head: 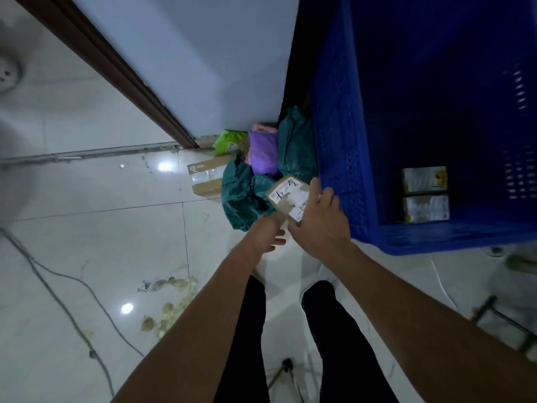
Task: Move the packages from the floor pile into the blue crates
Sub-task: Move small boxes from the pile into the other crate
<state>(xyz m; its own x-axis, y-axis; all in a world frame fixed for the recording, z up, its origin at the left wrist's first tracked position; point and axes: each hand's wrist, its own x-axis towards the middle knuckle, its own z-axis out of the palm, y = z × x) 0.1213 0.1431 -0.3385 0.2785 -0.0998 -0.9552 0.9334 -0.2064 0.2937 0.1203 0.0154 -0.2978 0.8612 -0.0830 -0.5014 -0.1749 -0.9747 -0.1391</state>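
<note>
A small brown cardboard box with a white label (286, 196) is held above the floor pile, just left of the blue crate (343, 146). My right hand (319, 222) grips its near right side. My left hand (266, 232) holds it from below at the near left corner. The pile by the wall has two teal bags (242, 196), a purple bag (263, 154), a green packet (229, 141) and a flat brown carton (205, 175). Two white-labelled boxes (425, 193) lie inside the crate.
A white wall with a brown skirting strip (116, 71) runs behind the pile. A dark cable (58, 295) crosses the tiled floor at left, with yellowish debris (171, 303) near it. My legs in black trousers (290, 344) stand below. A metal frame (502, 324) sits at the lower right.
</note>
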